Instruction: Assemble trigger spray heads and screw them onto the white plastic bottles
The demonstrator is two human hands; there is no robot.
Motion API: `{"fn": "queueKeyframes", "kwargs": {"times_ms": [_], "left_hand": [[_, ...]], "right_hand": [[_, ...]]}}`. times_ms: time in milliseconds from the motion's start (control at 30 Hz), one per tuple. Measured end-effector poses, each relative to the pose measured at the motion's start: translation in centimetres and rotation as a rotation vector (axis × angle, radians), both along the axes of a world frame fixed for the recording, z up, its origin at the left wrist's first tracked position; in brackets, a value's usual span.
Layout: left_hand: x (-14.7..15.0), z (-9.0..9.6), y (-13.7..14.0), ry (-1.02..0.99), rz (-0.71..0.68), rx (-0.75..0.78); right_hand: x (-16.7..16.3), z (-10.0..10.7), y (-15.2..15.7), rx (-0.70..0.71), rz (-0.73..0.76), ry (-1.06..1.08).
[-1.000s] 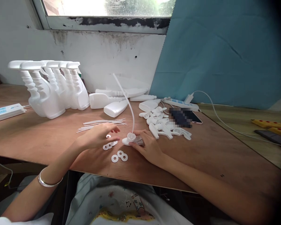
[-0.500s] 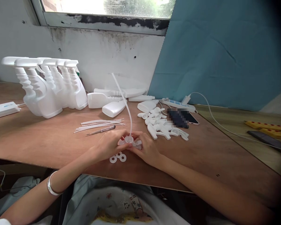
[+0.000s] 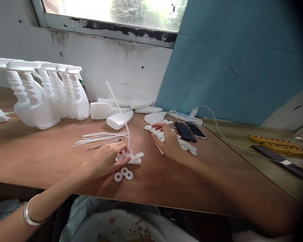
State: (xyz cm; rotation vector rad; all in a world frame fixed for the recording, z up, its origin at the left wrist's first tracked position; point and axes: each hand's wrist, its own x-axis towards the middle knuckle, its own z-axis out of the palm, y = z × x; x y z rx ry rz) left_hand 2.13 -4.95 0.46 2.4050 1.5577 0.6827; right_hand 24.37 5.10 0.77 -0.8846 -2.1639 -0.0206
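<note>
My left hand (image 3: 108, 155) is closed round a white trigger spray head (image 3: 135, 158) low over the table. From its round collar a thin white dip tube (image 3: 117, 105) rises, leaning to the left. Just in front of that hand lie several flat white washers (image 3: 118, 176). My right hand (image 3: 166, 139) is over the pile of loose white spray heads (image 3: 189, 145), fingers apart and curved around the nearest pieces. Whether its fingertips touch one is hard to make out.
Filled-out rows of white spray bottles (image 3: 44, 104) stand at the left. Other white bottles (image 3: 120, 120) lie by the wall. Loose tubes (image 3: 98, 137) and a screwdriver (image 3: 101, 145) lie behind my left hand. Phones (image 3: 185, 131) and a power strip (image 3: 185, 117) are at the right.
My right hand has let go of the spray head and moved right to the pile. My left hand still holds the spray head with its tube. The view has shifted slightly.
</note>
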Motion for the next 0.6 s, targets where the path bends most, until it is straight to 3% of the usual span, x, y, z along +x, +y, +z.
{"fn": "queueKeyframes", "kwargs": {"times_ms": [67, 167, 400, 600], "left_hand": [[0.3, -0.2, 0.0, -0.004, -0.023, 0.002], [0.7, -0.6, 0.2, -0.019, -0.041, 0.001], [0.9, -1.5, 0.5, -0.125, -0.043, -0.022], [0.9, -1.7, 0.6, -0.147, -0.063, -0.01]], "right_hand": [[0.1, 1.5, 2.9, -0.007, -0.142, -0.187], [-0.3, 2.9, 7.3, -0.137, -0.352, -0.412], [-1.8, 2.0, 15.7, -0.327, -0.476, -0.562], [-1.9, 0.1, 18.9, -0.443, -0.457, -0.692]]}}
